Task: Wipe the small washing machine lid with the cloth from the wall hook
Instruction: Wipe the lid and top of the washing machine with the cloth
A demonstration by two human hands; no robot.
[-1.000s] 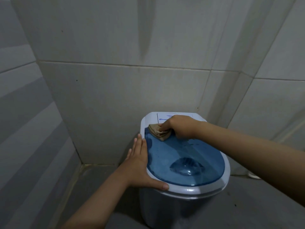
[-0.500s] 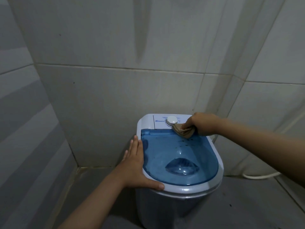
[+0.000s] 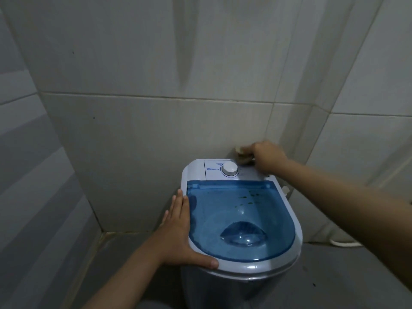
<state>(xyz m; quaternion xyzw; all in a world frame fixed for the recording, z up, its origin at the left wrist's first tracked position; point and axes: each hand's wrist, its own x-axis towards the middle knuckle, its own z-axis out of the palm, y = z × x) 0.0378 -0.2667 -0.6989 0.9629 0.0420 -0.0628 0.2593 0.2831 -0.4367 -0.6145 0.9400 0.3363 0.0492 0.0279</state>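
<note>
Nearest you, at the front-left edge of the small white plastic washing machine (image 3: 249, 267), your left hand (image 3: 178, 237) lies flat against the machine's side, its fingers (image 3: 181, 205) spread out straight along the left rim and the thumb hooked over the front rim; it grips nothing. Just right of that hand sits the translucent blue D-shaped plastic lid (image 3: 240, 219), closed on the machine top, with a moulded hollow near its front and a scatter of dark specks towards its back-right corner. Behind the lid runs the white control panel with a round white dial (image 3: 229, 168). At the back-right corner of the machine top, just past the dial, your right hand (image 3: 267, 159) has its fingers curled tight around the crumpled beige cloth (image 3: 243, 156), which bulges out on the left side of your fist. You can't tell whether the cloth touches the panel or the pale grey tiled wall (image 3: 156, 141) right behind it.
</note>
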